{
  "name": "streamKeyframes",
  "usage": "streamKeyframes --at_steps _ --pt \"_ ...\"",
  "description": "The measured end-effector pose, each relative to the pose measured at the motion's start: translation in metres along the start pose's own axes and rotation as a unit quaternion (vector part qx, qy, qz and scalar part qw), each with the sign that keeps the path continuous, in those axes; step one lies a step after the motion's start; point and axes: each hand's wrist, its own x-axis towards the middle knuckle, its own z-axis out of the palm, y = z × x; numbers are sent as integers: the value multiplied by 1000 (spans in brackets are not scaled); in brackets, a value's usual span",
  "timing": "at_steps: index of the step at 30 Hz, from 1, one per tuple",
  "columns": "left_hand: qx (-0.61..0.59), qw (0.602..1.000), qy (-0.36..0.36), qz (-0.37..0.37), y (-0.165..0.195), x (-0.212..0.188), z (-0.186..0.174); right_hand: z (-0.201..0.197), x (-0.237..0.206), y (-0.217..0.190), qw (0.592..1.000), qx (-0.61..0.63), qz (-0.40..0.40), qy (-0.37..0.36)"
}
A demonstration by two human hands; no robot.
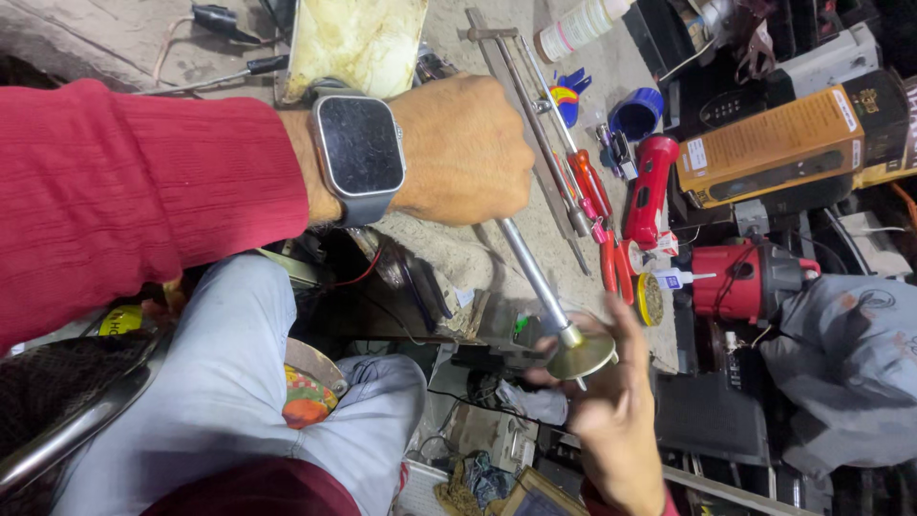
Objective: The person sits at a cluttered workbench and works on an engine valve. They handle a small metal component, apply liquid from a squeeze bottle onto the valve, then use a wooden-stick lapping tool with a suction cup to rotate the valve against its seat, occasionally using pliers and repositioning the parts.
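While the left hand (463, 148), in a red sleeve with a dark square-faced wristwatch (358, 145), is curled into a tight fist around the upper end of a slim, bright steel rod (531, 269), the right hand (611, 401) reaches up from below with its fingers half spread, cupping the rim of the brass-coloured metal disc (580, 354) fixed at the rod's lower end. The rod slants down from the fist, off the near edge of the dusty grey workbench (458, 244), so the disc hangs in the air above a tangle of wires and parts on the floor, just beside the person's pale blue trouser leg (229, 382). On the bench to the right of the rod lie a long grey metal bar tool (525, 105), red-handled pliers (602, 225), a red torch (650, 186), a blue plastic cap (637, 112) and a white bottle (578, 24) at the far edge; an orange cardboard box (774, 143) and a red power tool (750, 277) sit further right. The right hand's hold looks light, fingertips only, so if the fist twists or pushes hard the disc could slip out of those fingers. The disc's thin edge also looks able to nick them. A dropped piece would be hard to find in the clutter below.
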Motion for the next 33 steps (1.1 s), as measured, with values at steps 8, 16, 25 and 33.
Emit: streamKeyframes --at_steps 8,16,25,33 --pt "7 1000 -1 1 -2 2 2 -18 -7 13 991 -42 95 83" --pt "8 1000 0 2 -3 3 2 -7 -6 4 987 129 92 -29" --pt "15 1000 6 11 -1 0 2 -14 -8 9 971 -215 17 99" --pt "17 1000 6 9 1 -1 2 -28 -5 7 947 233 220 2"
